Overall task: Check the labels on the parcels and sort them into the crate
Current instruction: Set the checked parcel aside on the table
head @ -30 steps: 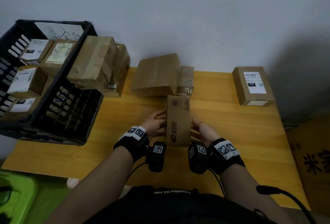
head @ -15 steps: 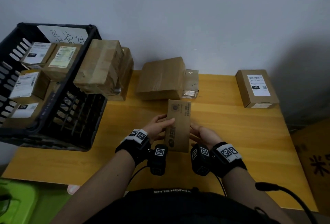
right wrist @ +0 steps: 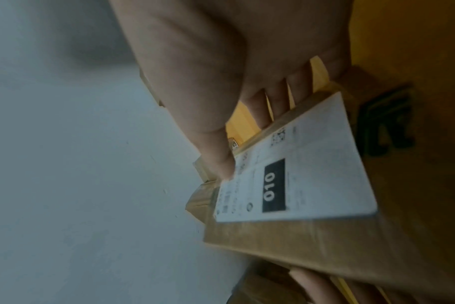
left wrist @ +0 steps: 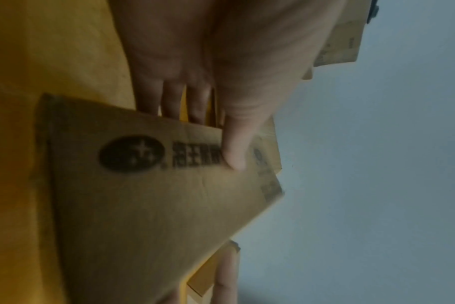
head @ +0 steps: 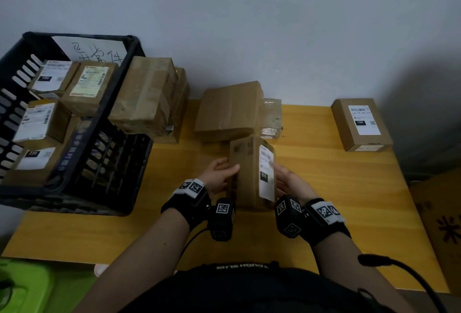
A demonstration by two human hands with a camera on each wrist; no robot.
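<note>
A slim brown cardboard parcel (head: 245, 175) is held above the yellow wooden table (head: 324, 188), directly in front of the person, its long axis running away from the body toward the wall. The left hand (head: 219, 175) grips the parcel's left face, thumb across the printed side and fingers behind it, as the left wrist view shows (left wrist: 234, 152). The right hand (head: 290, 183) grips the opposite face, thumb on the edge of the white shipping label (right wrist: 296, 174) and fingers underneath. The label faces right and upward and bears a black block reading "010". The black plastic slatted crate (head: 119, 118), already holding several labelled boxes, stands well apart to the person's left, at the table's left end. The left hand is therefore the nearer one to it. By judgement, the parcel is being turned for reading, and the coming move is a carry leftward over the crate's near rim. A separate labelled brown box (head: 361, 123) lies at the far right corner.
</note>
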